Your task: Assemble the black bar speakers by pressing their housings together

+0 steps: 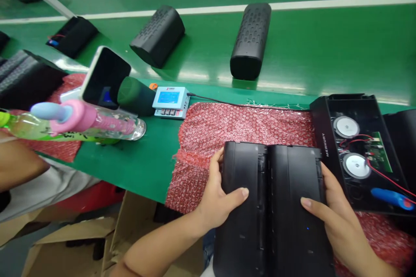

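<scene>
Two long black speaker housings stand side by side in front of me, pressed together along their inner edges. My left hand is closed round the left housing's outer side, its thumb on the front face. Around the outer side of the right housing wraps my right hand, thumb also on the face. A tiny blue light shows on the right one. Beneath and behind them lies red bubble wrap. To the right is an opened speaker case with two round white-backed drivers, a circuit board and a blue-wrapped part on red wires.
A small light-blue meter with a lit screen and black cable sits behind the wrap. Bottles and a propped phone stand at left, near another person's arm. Finished-looking black speakers rest on the green surface; cardboard boxes sit below.
</scene>
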`<action>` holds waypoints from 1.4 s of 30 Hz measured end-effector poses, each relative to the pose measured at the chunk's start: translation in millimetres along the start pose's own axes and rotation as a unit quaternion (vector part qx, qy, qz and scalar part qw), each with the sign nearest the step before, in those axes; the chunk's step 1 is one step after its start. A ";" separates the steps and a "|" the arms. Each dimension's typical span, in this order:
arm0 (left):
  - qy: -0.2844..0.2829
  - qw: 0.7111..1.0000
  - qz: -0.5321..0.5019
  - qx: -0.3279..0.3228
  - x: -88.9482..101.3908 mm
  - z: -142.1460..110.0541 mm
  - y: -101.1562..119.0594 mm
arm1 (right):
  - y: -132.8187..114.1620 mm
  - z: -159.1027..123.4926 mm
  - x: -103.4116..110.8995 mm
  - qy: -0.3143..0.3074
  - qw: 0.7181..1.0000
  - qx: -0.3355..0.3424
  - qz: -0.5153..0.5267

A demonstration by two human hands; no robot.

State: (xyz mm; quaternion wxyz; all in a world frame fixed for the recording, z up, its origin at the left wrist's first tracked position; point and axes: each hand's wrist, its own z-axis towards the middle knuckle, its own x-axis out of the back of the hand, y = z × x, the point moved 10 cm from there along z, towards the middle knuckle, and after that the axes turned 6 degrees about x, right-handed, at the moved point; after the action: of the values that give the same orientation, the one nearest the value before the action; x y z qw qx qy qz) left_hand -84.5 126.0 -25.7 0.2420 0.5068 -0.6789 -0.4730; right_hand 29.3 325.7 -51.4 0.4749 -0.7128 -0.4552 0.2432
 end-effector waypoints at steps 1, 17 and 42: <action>-0.001 1.000 -0.002 0.001 -0.2 -0.2 -0.4 | 1.5 -0.3 -0.1 -0.001 1.000 -0.007 0.002; 0.002 1.000 0.002 -0.001 0.5 0.5 1.8 | 0.2 0.9 -1.0 -0.003 1.000 -0.004 0.010; 0.009 1.000 0.020 -0.009 2.8 0.3 -0.9 | -7.5 4.8 -7.9 -0.016 0.999 0.020 0.045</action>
State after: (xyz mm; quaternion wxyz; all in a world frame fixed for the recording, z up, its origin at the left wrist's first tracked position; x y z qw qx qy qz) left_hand -85.3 123.5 -27.1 0.2621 0.4950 -0.6822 -0.4700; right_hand 18.8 322.0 -47.4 0.4707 -0.7189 -0.4251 0.2846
